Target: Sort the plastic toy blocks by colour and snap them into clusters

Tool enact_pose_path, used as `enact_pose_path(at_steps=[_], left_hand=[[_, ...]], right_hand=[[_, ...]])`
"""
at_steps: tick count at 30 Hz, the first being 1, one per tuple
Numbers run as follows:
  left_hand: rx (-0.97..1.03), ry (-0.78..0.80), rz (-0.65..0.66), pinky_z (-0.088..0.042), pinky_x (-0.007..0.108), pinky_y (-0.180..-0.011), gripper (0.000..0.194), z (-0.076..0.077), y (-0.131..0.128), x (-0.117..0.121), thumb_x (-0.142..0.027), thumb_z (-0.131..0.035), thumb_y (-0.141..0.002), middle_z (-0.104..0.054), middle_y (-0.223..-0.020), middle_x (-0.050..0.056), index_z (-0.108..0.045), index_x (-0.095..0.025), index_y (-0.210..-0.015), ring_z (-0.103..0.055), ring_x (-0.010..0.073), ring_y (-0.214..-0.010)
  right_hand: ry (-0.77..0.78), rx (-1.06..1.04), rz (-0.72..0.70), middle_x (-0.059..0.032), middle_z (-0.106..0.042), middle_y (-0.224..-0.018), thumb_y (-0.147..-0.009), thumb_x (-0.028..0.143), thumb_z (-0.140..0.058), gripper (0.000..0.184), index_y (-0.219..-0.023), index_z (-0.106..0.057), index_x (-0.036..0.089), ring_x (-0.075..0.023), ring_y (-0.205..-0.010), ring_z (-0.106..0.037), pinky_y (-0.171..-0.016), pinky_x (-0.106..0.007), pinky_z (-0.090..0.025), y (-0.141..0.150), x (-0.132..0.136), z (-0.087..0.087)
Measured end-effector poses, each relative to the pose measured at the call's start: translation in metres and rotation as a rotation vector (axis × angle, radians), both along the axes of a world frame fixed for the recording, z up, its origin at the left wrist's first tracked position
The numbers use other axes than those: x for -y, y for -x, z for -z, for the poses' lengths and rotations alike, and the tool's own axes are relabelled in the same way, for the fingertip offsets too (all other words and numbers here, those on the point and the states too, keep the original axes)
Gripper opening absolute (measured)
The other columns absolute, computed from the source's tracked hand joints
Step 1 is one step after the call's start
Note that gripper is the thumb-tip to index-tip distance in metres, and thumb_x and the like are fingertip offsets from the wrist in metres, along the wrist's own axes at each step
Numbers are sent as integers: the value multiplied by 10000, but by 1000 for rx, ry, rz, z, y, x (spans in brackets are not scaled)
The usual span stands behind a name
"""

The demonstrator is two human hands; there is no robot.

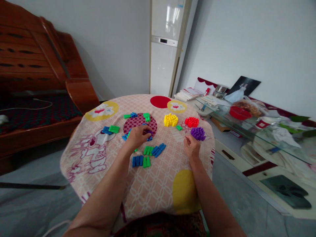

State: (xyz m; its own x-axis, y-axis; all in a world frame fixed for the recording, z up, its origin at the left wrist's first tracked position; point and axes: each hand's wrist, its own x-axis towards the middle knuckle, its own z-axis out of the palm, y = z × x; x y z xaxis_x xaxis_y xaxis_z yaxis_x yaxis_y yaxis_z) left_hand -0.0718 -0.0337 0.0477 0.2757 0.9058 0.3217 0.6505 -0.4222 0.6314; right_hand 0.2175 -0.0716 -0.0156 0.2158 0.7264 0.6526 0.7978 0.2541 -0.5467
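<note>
My left hand (138, 135) is over the dark red checked patch of the tablecloth, fingers pinched at a small blue-purple piece (148, 132). Blue pieces lie under and beside it, partly covered by the hand. Closer to me are green pieces (148, 150), long blue pieces (158, 150) and a row of blue pieces (137, 161) beside a green pair (146, 162). My right hand (192, 146) is closed, just in front of a purple cluster (197, 133) of small pegs; what its fingers hold, if anything, I cannot make out.
Beyond my hands stand a yellow peg cluster (171, 120), a red one (192, 122) and a lone green piece (179, 127). More blue and green groups (113, 128) lie left. A cluttered glass-topped cabinet (259, 131) borders the table's right; a wooden bench (81, 92) stands left.
</note>
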Motion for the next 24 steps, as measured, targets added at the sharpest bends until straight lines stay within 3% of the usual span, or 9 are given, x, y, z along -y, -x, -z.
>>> enact_pose_path(at_steps=[4,9,14,19,24], left_hand=[[297,121,147,-512,251,-603,209,3,-36,11,-277,-599,-778,-717,-750,31,-668,-159,-936,-657,155,-640],[311,110,240,-514,249,-648,136,14,-69,19,-254,-636,-753,-719,-795,29,-671,-168,-851,-657,148,-716],[404,174,253,-535,263,-656,151,22,-76,18,-219,-633,-741,-714,-776,29,-635,-165,-882,-668,154,-710],[415,175,224,-557,277,-683,281,23,-79,20,-183,-634,-729,-712,-848,29,-631,-169,-1009,-685,157,-743],[344,178,278,-568,289,-726,219,24,-81,22,-194,-623,-754,-724,-864,39,-659,-168,-968,-691,164,-783]], right_hand=[[137,-1,-285,-45,-677,-724,-862,397,-546,279,-872,-716,176,-155,-645,-585,-632,-257,-452,22,8,-7],[318,-212,-559,-2,-661,-699,-833,393,-614,256,-943,-721,189,-137,-613,-571,-592,-243,-460,33,13,-11],[402,-481,-575,-4,-664,-679,-803,404,-620,242,-873,-700,187,-132,-551,-564,-505,-239,-457,30,12,-15],[473,-582,-636,22,-642,-631,-727,390,-679,242,-850,-680,182,-117,-519,-558,-465,-215,-437,31,12,-18],[340,-669,-518,-11,-686,-691,-737,412,-672,281,-888,-663,176,-130,-508,-565,-434,-228,-430,20,7,-13]])
